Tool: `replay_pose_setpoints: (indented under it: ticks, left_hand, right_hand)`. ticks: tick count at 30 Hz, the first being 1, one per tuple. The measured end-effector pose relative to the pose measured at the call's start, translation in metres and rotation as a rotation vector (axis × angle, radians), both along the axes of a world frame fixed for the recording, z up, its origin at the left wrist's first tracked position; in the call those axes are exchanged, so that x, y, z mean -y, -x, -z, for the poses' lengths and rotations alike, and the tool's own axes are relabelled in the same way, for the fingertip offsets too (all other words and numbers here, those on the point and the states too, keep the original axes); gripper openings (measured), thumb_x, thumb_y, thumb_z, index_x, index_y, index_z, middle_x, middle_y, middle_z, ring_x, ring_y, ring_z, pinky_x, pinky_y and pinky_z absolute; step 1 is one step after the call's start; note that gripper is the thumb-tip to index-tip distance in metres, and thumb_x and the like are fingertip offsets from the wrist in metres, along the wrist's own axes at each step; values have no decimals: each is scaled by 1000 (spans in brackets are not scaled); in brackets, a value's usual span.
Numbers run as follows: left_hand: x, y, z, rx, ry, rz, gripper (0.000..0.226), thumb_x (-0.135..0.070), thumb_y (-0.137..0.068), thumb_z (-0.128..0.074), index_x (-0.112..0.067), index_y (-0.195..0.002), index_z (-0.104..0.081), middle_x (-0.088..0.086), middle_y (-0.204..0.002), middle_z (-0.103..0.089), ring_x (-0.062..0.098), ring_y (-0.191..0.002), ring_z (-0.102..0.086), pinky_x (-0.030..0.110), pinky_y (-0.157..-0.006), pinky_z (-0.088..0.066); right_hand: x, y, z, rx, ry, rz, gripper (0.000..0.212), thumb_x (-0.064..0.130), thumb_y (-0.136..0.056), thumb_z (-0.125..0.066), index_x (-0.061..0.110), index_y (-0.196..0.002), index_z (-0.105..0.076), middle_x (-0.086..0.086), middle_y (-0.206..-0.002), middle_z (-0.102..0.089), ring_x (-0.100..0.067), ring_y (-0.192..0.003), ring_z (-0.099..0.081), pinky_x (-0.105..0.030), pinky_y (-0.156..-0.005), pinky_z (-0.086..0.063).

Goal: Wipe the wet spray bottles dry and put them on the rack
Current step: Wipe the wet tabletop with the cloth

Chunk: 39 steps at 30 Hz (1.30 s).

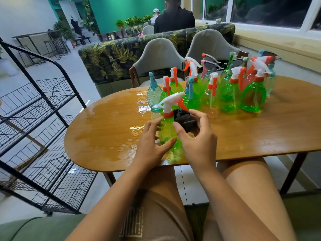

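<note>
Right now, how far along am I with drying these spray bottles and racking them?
Barely started. Done: nothing, the black rack shows no bottles on its visible shelves. In hand: your left grip holds a green bottle while your right grip presses a black cloth against its shoulder. Left: the whole cluster of bottles waiting on the wet table.

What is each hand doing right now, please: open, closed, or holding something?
Left hand: grips the green spray bottle around its body.
Right hand: holds a crumpled black cloth against that bottle.
</note>
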<state>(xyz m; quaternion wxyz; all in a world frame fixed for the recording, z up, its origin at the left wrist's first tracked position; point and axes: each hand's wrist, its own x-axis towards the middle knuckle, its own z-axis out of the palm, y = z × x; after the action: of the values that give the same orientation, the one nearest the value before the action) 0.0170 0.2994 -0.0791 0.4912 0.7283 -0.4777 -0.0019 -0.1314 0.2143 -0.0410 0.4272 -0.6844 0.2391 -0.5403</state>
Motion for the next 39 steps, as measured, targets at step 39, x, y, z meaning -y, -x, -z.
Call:
replay_pose_setpoints:
  ticks: [39]
  left_hand:
    - [0, 1, -3, -245, 82, -37, 66, -47, -88, -84, -29, -138, -44, -11, -130, -67, 0, -114, -69, 33, -97, -60]
  right_hand:
    - [27, -6, 20, -529, -110, -93, 26, 10, -79, -78, 27, -98, -71, 7, -91, -69, -17, -86, -62, -16, -61, -43]
